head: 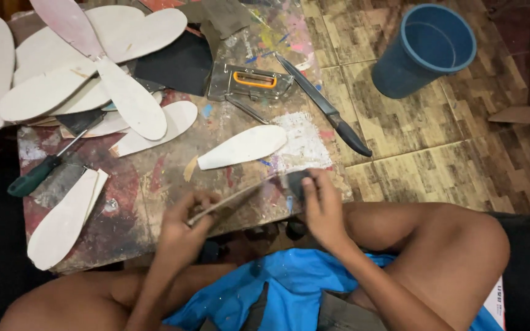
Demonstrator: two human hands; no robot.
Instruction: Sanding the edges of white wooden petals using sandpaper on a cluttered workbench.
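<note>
Head view, looking down on a paint-stained low work table [154, 184] with the person seated at its near edge. At far left, a heap of pale sole-shaped cutouts [62, 73] overlaps at the table's back corner; a green-handled screwdriver [35, 175] lies below it, and a single cutout [62, 220] rests near the front left corner. The left hand [182, 227] pinches the near end of a thin sole-shaped piece [240, 193], seen almost edge-on, fingers curled closed around it. The piece spans between both hands, just above the table's front edge. The right hand [320, 205] presses a small dark block [295, 182], possibly an abrasive pad, against the piece's far end; motion blur obscures it. Behind the hands lie another white cutout [243, 147], a metal staple gun [249, 83] and a black-handled knife [326, 110]. A blue bucket [427, 49] stands on the floor at right.
</note>
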